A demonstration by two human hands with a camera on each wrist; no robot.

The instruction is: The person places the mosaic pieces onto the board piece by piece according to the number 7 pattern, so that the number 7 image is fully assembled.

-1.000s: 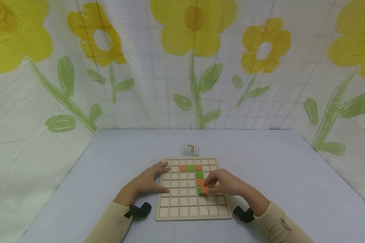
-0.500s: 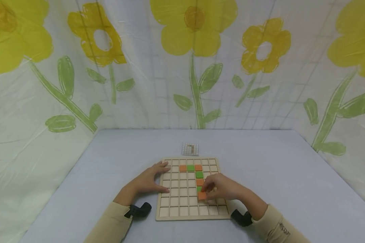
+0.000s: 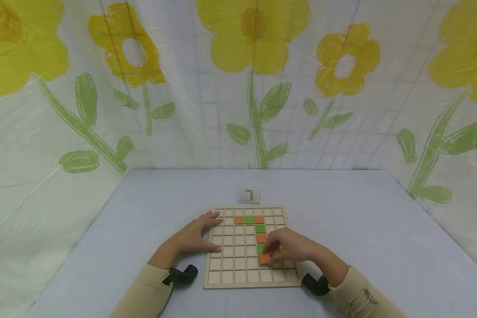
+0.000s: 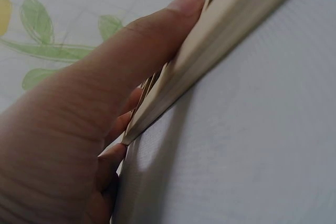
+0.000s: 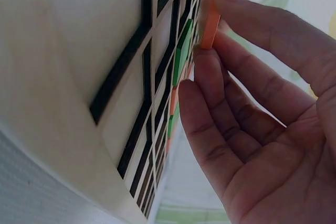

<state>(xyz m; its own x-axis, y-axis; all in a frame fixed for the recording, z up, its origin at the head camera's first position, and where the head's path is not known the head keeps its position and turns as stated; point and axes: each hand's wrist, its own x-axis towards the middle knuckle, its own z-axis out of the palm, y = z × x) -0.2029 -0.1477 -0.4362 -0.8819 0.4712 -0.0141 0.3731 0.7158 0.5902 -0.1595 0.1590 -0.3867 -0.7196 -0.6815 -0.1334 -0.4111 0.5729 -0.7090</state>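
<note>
My right hand (image 3: pixel 293 244) pinches an orange square tile (image 3: pixel 264 259) between thumb and fingers, just in front of the lowest green tile (image 3: pixel 260 248). In the right wrist view the held orange tile (image 5: pixel 211 17) stands tilted above the grid. A wooden grid board (image 3: pixel 240 276) bears orange and green tiles in its cells: a short row near the top, then a column running toward me. My left hand (image 3: pixel 192 235) rests on the board's left edge with spread fingers. The left wrist view shows its thumb (image 4: pixel 142 38) lying on the rim, fingertips farther along the side.
Behind the board lies a small card (image 3: pixel 248 194) printed with a grid pattern. A pale cloth-covered table (image 3: pixel 353 212) surrounds the board. At the back hangs a white curtain (image 3: pixel 206 110) with printed yellow flowers. Black bands (image 3: pixel 183 274) sit on both wrists.
My right hand has moved the orange tile toward me, from over the lowest green tile to the cell in front of it. The left hand stays put.
</note>
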